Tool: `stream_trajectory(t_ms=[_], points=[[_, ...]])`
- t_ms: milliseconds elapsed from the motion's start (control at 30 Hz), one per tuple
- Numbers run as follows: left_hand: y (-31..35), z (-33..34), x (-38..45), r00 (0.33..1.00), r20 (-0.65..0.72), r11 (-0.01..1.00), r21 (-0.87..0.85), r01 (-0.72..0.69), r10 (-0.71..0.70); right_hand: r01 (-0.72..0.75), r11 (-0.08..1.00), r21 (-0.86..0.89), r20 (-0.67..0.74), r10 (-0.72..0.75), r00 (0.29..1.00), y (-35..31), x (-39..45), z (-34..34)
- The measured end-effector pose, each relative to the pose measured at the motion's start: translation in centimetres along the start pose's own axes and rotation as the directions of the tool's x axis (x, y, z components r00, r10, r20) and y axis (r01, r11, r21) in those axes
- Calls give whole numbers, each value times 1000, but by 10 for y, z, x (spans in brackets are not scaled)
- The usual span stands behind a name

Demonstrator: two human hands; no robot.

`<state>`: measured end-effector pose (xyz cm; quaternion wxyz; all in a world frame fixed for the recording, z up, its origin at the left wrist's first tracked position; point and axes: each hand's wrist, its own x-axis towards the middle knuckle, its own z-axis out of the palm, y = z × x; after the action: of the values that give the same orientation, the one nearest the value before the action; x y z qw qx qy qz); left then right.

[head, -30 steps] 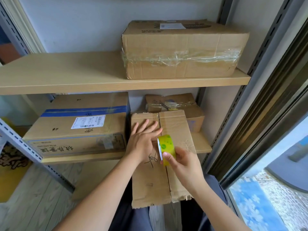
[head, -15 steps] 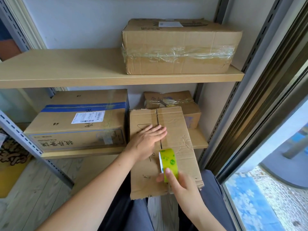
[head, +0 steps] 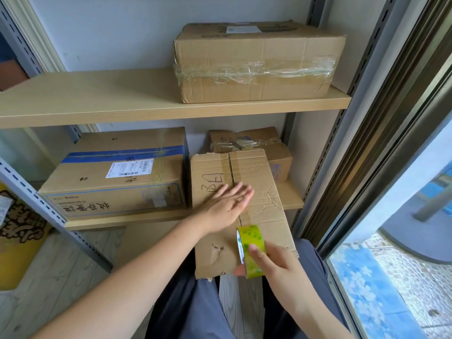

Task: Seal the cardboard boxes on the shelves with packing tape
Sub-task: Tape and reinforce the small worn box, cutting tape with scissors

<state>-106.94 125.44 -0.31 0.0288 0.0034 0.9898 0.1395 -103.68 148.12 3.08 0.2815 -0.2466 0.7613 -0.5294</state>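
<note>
The box (head: 234, 211) juts off the lower shelf (head: 291, 199) toward the person's lap. The flat, released left hand (head: 227, 204) presses its centre seam; the right hand (head: 276, 263) grasps the tape roll (head: 250, 250) at the near end. Taping is likely underway; next, cut and smooth.

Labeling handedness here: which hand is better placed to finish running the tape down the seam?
Right. The right hand already grips the tape roll at the near end of the box seam, while the left hand lies flat, pressing the flaps.
</note>
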Motion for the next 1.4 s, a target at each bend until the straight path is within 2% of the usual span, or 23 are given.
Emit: stream_trajectory(t_ms=[67, 167, 233, 333, 400, 533, 667, 900, 1000, 1067, 1300, 1400], points=[[6, 9, -1, 998, 56, 988, 144, -50, 42, 24, 999, -29, 11, -23, 1000, 4, -4, 4], [5, 8, -2, 998, 57, 986, 165, -13, 4, 49, 998, 39, 41, -50, 998, 4, -10, 1], [7, 9, -4, 998, 67, 973, 229, -12, -3, -14, 995, 97, 95, 5, 995, 3, -16, -1], [7, 14, -6, 999, 44, 959, 282, 3, -16, 5, 1000, -18, 170, -2, 985, 14, -33, 8], [8, 12, -9, 1000, 25, 963, 269, 3, -10, -38, 999, -18, 163, 40, 986, 24, -40, 14], [20, 13, -28, 999, 13, 977, 207, -52, 51, -87, 975, 204, 120, 64, 991, 26, -47, 11], [24, 22, -45, 999, -2, 964, 262, -51, 53, -159, 913, 375, 90, 135, 987, 26, -54, 13], [32, 21, -49, 999, 32, 963, 266, -33, 25, -125, 941, 313, 34, 120, 992, 50, -57, 37], [49, 25, -67, 987, 103, 975, 167, -143, 127, -104, 940, 324, 24, 102, 995, 54, -51, 35], [54, 30, -79, 977, 126, 971, 143, -193, 175, -101, 934, 343, 45, 92, 995, 54, -43, 30], [50, 30, -80, 973, 143, 961, 184, -208, 183, -183, 936, 302, 141, 146, 979, 54, -34, 29], [50, 32, -81, 975, 136, 953, 222, -205, 178, -206, 912, 355, 123, 172, 977, 61, -39, 29]])
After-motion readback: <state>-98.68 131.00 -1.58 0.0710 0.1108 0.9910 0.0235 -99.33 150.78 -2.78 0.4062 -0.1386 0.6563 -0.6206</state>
